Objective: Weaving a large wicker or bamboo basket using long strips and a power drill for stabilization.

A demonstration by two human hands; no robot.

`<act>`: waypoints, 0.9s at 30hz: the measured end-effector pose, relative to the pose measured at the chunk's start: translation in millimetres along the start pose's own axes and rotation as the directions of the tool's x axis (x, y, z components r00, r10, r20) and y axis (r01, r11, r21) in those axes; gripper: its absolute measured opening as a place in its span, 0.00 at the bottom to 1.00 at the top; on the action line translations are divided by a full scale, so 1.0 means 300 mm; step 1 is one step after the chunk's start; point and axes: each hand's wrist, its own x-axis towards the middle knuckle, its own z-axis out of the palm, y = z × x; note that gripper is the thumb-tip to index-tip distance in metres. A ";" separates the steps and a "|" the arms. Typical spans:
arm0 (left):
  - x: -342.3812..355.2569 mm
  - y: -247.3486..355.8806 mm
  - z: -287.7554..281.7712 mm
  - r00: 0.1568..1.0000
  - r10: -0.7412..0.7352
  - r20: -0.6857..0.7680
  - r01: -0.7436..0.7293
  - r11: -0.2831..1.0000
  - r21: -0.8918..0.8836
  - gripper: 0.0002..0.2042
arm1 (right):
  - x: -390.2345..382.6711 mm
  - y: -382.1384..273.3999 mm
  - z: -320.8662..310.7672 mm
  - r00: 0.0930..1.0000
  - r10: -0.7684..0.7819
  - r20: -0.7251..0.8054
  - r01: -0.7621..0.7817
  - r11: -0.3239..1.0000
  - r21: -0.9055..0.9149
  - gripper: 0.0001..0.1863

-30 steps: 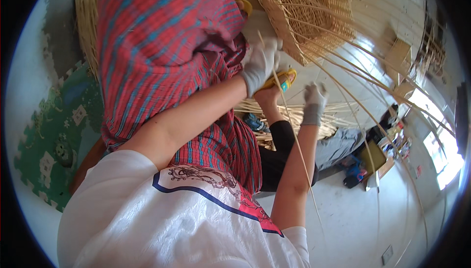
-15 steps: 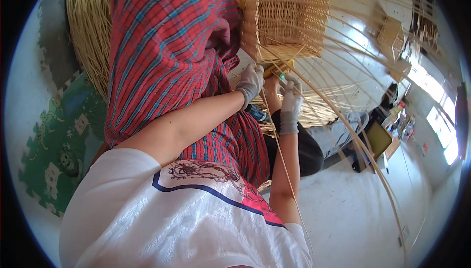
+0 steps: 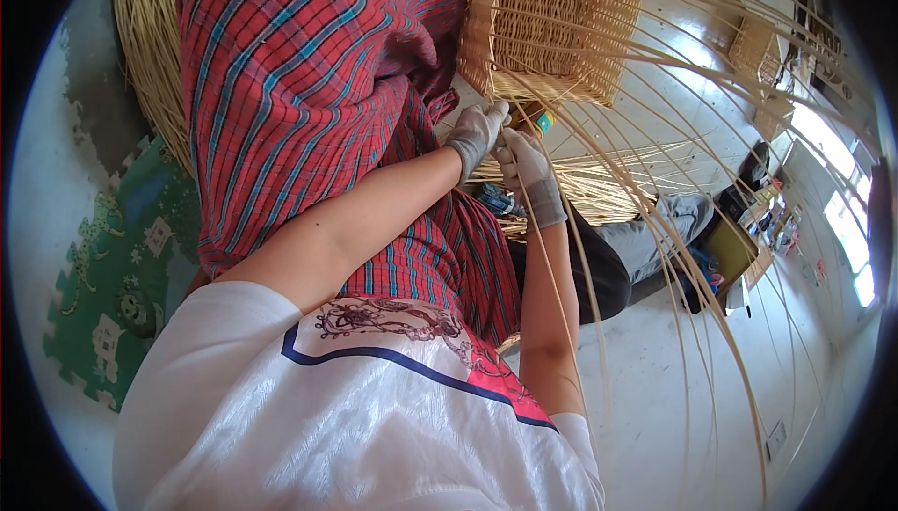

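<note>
A woven wicker basket (image 3: 561,29) lies tipped on its side in front of me, with long loose cane strands (image 3: 655,216) fanning out to the right from its edge. My left hand (image 3: 475,132), in a pale work glove, is closed at the basket's near lower corner, its fingertips pinching a cane strand. Close beside it, my right hand (image 3: 528,169), also gloved, is closed round a thin strand that trails down along my right forearm. Just behind the hands a yellow and teal object (image 3: 543,124) shows in part; its kind is hidden.
A red plaid cloth (image 3: 309,90) covers my lap. Bundled cane (image 3: 145,34) stands at the far left, and more loose cane (image 3: 617,183) lies on the floor. Another basket (image 3: 753,48) is at the far right. A person's grey-trousered leg (image 3: 664,230) and a green play mat (image 3: 122,296) are nearby.
My right hand has moved left and slightly down, away from the yellow object, to meet my left hand at the strand. The loose strands have swung, and the view has shifted a little.
</note>
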 end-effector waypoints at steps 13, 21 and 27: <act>0.036 -0.020 -0.007 0.965 -0.156 0.209 0.243 0.828 -0.505 0.17 | 0.059 -0.053 0.075 0.976 0.131 -0.174 -0.114 0.988 0.102 0.12; 0.018 -0.003 0.014 0.995 -0.033 -0.099 0.015 0.984 -0.179 0.17 | 0.116 -0.040 0.095 0.968 0.146 -0.205 -0.136 0.989 0.064 0.12; -0.050 0.066 0.017 0.987 -0.071 -0.143 0.059 0.995 -0.082 0.18 | 0.140 -0.026 0.083 0.967 0.117 -0.226 -0.114 0.993 0.025 0.13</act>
